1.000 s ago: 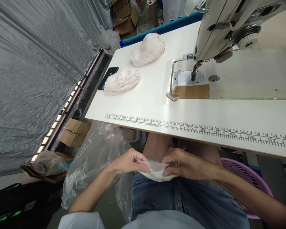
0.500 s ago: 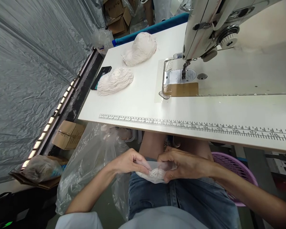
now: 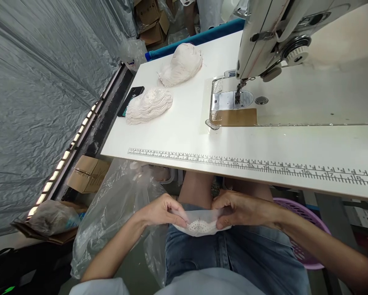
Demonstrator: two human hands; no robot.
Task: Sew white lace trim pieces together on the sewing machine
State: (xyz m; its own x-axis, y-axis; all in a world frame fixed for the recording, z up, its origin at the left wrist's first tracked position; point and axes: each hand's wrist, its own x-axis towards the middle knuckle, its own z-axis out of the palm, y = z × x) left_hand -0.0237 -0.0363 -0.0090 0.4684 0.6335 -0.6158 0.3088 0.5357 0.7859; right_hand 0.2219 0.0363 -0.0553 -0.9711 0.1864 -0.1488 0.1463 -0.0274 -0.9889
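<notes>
Sheer white piece (image 3: 199, 227) with a lace edge is at lower centre of frame, held over the shorts (image 3: 193, 256), off the counter (image 3: 178, 139). Left hand (image 3: 167, 213) pinches its left end, right hand (image 3: 237, 209) its right end; hands apart, fabric spanning the gap. Can't see how they grip behind it.

Risks, my read: fabric looks thin, so an uneven pull could skew or stretch the lace. Only the ends are gripped; if one pinch slips, that end likely folds over or drops, with no flat support under it. Clear plastic bag (image 3: 116, 209), lower left, could catch a dropped piece. Upper left, lace stack (image 3: 150, 106) partly covers the phone (image 3: 130, 101); a knock could scatter it. Sewing machine (image 3: 264, 45), upper right, is well apart from both hands, so needle risk looks low.
</notes>
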